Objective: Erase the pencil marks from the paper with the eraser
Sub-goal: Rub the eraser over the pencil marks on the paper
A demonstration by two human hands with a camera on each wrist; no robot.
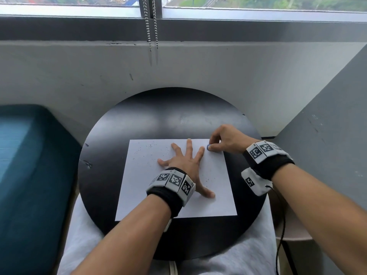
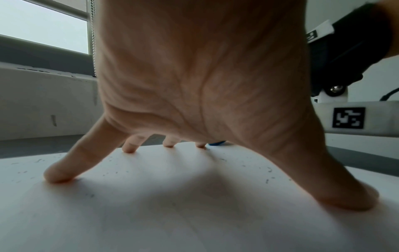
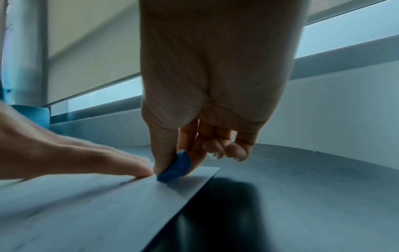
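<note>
A white sheet of paper (image 1: 143,187) lies on a round black table (image 1: 178,110), dotted with small dark eraser crumbs. My left hand (image 1: 182,161) lies spread flat on the sheet, fingers straight, pressing it down; the left wrist view shows the fingertips (image 2: 62,173) planted on the paper (image 2: 172,213). My right hand (image 1: 224,138) pinches a small blue eraser (image 1: 208,147) between thumb and fingers at the paper's far right corner. In the right wrist view the eraser (image 3: 176,168) touches the paper (image 3: 108,204) right beside a left fingertip (image 3: 138,168).
A grey wall and window sill (image 1: 178,32) stand just behind the table, with blind chains (image 1: 152,24) hanging down. A teal cushioned seat (image 1: 29,165) sits to the left. A black cable (image 1: 282,225) runs from my right wrist band.
</note>
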